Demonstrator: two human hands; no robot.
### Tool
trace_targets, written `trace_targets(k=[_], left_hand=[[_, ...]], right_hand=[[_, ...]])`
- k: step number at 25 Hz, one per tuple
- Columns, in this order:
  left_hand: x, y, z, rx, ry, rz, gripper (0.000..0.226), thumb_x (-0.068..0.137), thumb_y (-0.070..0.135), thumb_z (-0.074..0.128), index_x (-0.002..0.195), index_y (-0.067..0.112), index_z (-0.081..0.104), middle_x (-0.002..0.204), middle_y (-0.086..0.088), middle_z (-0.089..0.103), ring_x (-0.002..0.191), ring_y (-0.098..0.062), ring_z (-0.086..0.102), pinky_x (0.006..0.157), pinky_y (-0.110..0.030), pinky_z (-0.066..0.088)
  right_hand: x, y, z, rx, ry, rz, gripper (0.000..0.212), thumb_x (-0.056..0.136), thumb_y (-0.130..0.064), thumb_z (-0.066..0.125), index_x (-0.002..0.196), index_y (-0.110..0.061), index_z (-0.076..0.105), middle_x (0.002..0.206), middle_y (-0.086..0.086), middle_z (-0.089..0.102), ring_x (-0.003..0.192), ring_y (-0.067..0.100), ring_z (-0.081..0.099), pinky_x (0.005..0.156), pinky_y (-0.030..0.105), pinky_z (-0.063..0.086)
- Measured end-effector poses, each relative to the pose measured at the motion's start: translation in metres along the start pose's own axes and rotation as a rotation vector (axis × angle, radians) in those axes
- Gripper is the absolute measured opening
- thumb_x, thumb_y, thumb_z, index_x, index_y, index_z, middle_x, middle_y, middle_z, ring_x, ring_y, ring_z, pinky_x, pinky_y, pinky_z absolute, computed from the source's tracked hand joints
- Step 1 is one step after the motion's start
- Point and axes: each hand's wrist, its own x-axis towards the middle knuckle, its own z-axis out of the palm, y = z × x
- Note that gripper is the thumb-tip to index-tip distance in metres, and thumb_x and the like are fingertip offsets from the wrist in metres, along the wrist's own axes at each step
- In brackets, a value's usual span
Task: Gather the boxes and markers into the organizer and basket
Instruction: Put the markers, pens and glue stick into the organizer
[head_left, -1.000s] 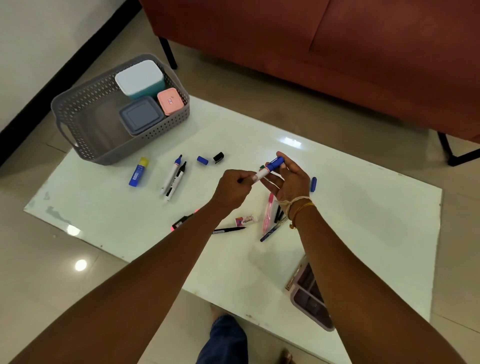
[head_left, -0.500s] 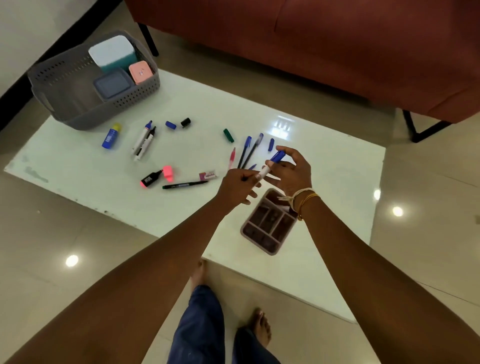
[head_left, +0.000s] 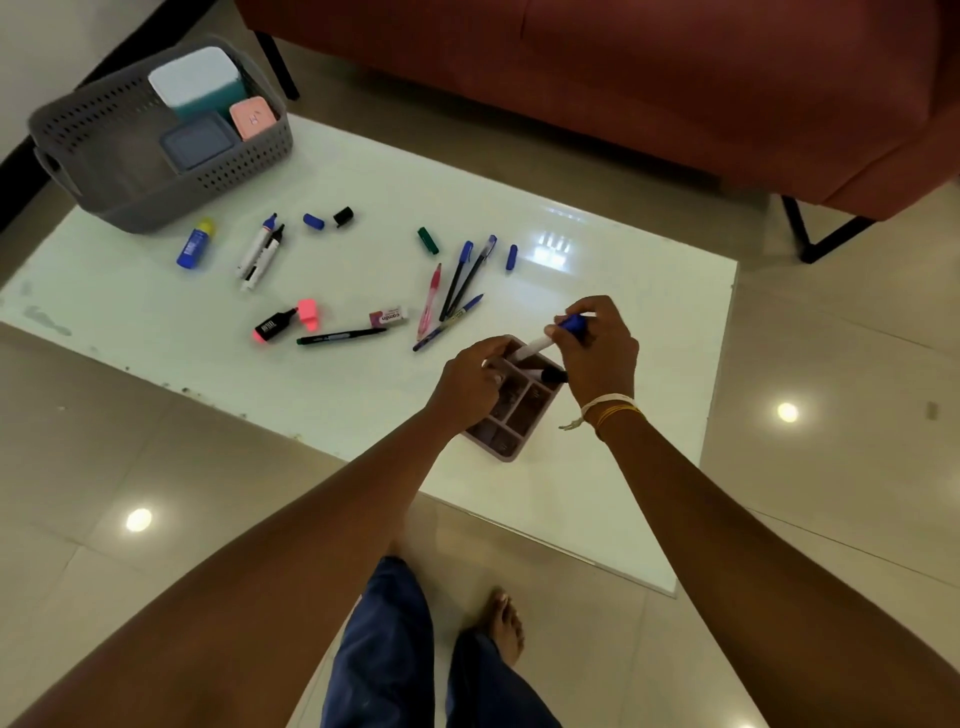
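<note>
White tabletop (head_left: 597, 312) before a rust-red sofa (head_left: 649, 78): a person's right hand (head_left: 597, 353) pinches the blue cap end of a white marker (head_left: 540, 344) while the left hand (head_left: 467, 382) curls its fingers round the other end, both grips closed on it directly above the mauve compartmented organizer (head_left: 511, 415) near the tabletop's front edge. Loose pens (head_left: 457, 280), a pink highlighter (head_left: 278, 327), an eraser (head_left: 388, 317), stray caps and two uncapped markers (head_left: 260, 252) lie scattered behind. At the far left corner, a grey perforated basket (head_left: 156, 197) holds a white-lidded teal box (head_left: 200, 85), a pink box (head_left: 253, 118) and a grey box (head_left: 196, 142).
</note>
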Motion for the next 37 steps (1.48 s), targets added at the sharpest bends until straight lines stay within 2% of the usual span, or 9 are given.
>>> trace_targets(k=[5, 9, 15, 18, 21, 25, 28, 32, 37], left_hand=[[0.002, -0.021, -0.007, -0.067, 0.084, -0.031, 0.041, 0.093, -0.001, 0.046, 0.133, 0.010, 0.050, 0.132, -0.011, 0.059, 0.119, -0.026, 0.058, 0.099, -0.032, 0.047], [0.003, -0.038, -0.029, -0.107, 0.208, -0.043, 0.043, 0.088, -0.011, 0.045, 0.123, 0.009, 0.060, 0.116, -0.009, 0.067, 0.104, -0.015, 0.062, 0.092, -0.021, 0.052], [0.015, -0.061, -0.090, -0.076, 0.307, -0.051, 0.037, 0.086, -0.007, 0.043, 0.111, 0.006, 0.066, 0.107, -0.010, 0.071, 0.095, -0.018, 0.066, 0.084, -0.019, 0.049], [0.027, -0.080, -0.126, -0.056, 0.355, -0.089, 0.033, 0.087, -0.002, 0.045, 0.108, 0.009, 0.068, 0.111, -0.009, 0.070, 0.103, -0.021, 0.065, 0.088, -0.025, 0.048], [0.043, -0.109, -0.163, -0.043, 0.370, -0.181, 0.038, 0.086, -0.001, 0.041, 0.109, 0.013, 0.067, 0.106, -0.007, 0.070, 0.090, -0.015, 0.063, 0.078, -0.022, 0.044], [0.066, -0.145, -0.204, -0.039, 0.426, -0.244, 0.031, 0.090, 0.002, 0.046, 0.110, 0.012, 0.067, 0.116, -0.006, 0.067, 0.105, -0.018, 0.063, 0.085, -0.017, 0.042], [0.089, -0.172, -0.235, 0.007, 0.488, -0.287, 0.028, 0.093, 0.005, 0.046, 0.112, 0.009, 0.066, 0.120, -0.006, 0.065, 0.111, -0.019, 0.060, 0.082, -0.008, 0.033], [0.126, -0.204, -0.275, 0.078, 0.559, -0.329, 0.023, 0.092, 0.008, 0.047, 0.101, 0.008, 0.068, 0.112, -0.008, 0.068, 0.105, -0.022, 0.061, 0.081, -0.020, 0.039], [0.164, -0.237, -0.299, 0.073, 0.521, -0.442, 0.021, 0.090, 0.020, 0.060, 0.107, 0.008, 0.062, 0.112, -0.009, 0.065, 0.104, -0.023, 0.060, 0.079, -0.025, 0.041]], right_hand=[[0.001, 0.016, 0.021, -0.324, -0.270, 0.074, 0.015, 0.085, -0.019, 0.068, 0.090, -0.020, 0.054, 0.095, 0.009, 0.067, 0.088, 0.025, 0.062, 0.083, 0.033, 0.053], [0.011, 0.013, 0.029, -0.403, -0.296, 0.101, 0.014, 0.083, -0.019, 0.067, 0.097, -0.018, 0.063, 0.109, 0.004, 0.069, 0.106, 0.025, 0.062, 0.093, 0.033, 0.047], [0.026, -0.028, 0.084, -0.496, -0.263, -0.041, 0.013, 0.087, -0.015, 0.058, 0.096, -0.013, 0.067, 0.101, 0.004, 0.072, 0.096, 0.026, 0.066, 0.091, 0.037, 0.050], [0.034, -0.048, 0.136, -0.475, -0.323, -0.034, 0.016, 0.089, -0.018, 0.054, 0.101, -0.019, 0.064, 0.098, 0.007, 0.072, 0.094, 0.027, 0.065, 0.088, 0.039, 0.052], [0.042, -0.062, 0.194, -0.450, -0.448, -0.008, 0.019, 0.088, -0.021, 0.058, 0.108, -0.022, 0.057, 0.094, 0.005, 0.072, 0.094, 0.025, 0.065, 0.088, 0.041, 0.053], [0.063, -0.073, 0.259, -0.467, -0.512, -0.024, 0.021, 0.089, -0.022, 0.057, 0.111, -0.022, 0.054, 0.101, 0.005, 0.071, 0.094, 0.028, 0.066, 0.088, 0.041, 0.053], [0.084, -0.084, 0.304, -0.537, -0.544, -0.063, 0.028, 0.091, -0.023, 0.055, 0.119, -0.020, 0.053, 0.115, 0.006, 0.066, 0.109, 0.027, 0.060, 0.093, 0.038, 0.049], [0.122, -0.094, 0.355, -0.639, -0.499, -0.199, 0.039, 0.094, -0.022, 0.053, 0.132, -0.017, 0.048, 0.133, 0.008, 0.049, 0.117, 0.029, 0.055, 0.097, 0.042, 0.047], [0.149, -0.086, 0.399, -0.845, -0.569, -0.279, 0.044, 0.094, -0.022, 0.053, 0.137, -0.023, 0.044, 0.131, 0.006, 0.050, 0.113, 0.030, 0.056, 0.088, 0.040, 0.051]])
